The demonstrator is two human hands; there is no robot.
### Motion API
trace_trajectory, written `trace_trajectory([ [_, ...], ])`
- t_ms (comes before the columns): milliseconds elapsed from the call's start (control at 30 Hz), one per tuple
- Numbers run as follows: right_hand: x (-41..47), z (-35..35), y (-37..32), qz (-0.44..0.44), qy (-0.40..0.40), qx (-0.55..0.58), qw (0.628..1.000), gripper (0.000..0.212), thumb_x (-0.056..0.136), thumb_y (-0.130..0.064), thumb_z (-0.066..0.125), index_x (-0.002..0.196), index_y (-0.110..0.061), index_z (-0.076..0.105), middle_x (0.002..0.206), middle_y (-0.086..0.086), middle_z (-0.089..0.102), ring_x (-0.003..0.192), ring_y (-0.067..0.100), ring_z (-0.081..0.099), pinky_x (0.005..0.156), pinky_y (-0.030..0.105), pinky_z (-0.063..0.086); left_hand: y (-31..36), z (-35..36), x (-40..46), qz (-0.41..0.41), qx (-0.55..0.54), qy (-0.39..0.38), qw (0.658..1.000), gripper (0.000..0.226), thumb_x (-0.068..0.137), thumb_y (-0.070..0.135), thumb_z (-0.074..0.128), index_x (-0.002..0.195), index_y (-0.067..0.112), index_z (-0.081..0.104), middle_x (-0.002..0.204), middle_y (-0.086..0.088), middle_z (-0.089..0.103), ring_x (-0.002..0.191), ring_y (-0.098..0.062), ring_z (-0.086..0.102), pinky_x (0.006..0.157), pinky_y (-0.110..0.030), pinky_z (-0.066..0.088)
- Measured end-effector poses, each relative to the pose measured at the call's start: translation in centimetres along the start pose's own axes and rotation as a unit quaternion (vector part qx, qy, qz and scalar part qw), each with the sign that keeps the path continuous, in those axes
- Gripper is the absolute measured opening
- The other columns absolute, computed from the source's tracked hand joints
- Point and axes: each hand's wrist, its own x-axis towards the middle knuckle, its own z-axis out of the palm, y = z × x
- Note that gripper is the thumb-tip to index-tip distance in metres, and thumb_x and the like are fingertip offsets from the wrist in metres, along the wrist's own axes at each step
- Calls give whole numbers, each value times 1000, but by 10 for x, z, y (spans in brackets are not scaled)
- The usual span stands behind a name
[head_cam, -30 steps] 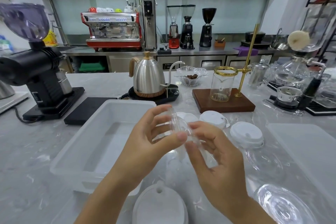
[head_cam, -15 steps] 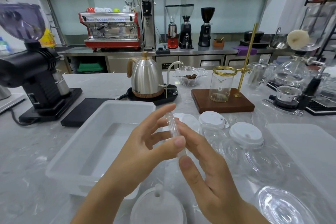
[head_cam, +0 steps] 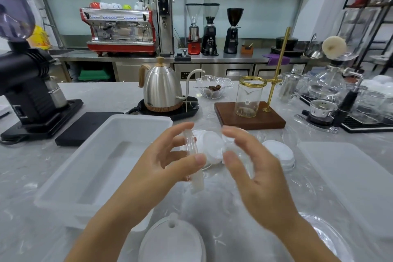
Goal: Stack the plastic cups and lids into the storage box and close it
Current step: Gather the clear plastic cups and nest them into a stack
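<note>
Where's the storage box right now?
Head view: the box sits open on the counter at left, beside the left hand, in front of the kettle.

Two hands, one storage box, three grinders behind.

There is a single view, from a wide-angle camera on the person's head, close above the counter and tilted forward and down. It faces 12 o'clock toward the espresso machine on the back bench. Both forearms enter from 6 o'clock. Straight lines bow near the edges.
</note>
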Motion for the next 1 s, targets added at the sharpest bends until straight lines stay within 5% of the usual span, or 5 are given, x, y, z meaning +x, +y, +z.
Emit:
trace_trajectory([
  [133,9,-33,10,65,69,-34,995,23,96,-17,64,110,-35,67,112,-20,70,112,4,63,100,24,47,0,-2,0,-4,-20,3,1000,58,60,52,79,118,46,68,125,11,71,107,-13,74,78,-32,64],
  [333,1,-88,30,151,71,-184,969,20,91,-18,68,106,-32,68,108,-18,68,107,2,62,93,21,43,1,2,0,-6,-20,-15,1000,58,59,53,80,115,48,69,125,12,71,107,-7,73,72,-19,59],
  [467,-7,-112,49,283,-31,-315,905,32,89,-39,68,119,-26,65,122,-5,66,110,12,57,91,29,41,1,2,0,-5,-18,-6,1000,68,56,58,80,122,49,66,126,8,71,108,-4,72,70,-18,59],
  [633,-16,-113,56,363,-152,-367,843,70,73,-73,65,130,-33,53,119,-11,58,100,10,54,84,30,43,2,2,0,-2,-28,-6,1000,68,55,58,81,121,49,67,124,8,73,105,-5,73,68,-15,57],
  [1000,-14,-116,48,321,-98,-341,878,82,70,-57,80,140,-31,48,138,-2,55,118,16,53,92,31,41,-1,1,-1,-4,-38,-18,999,70,56,56,81,124,46,65,126,6,70,104,-5,74,69,-14,56],
])
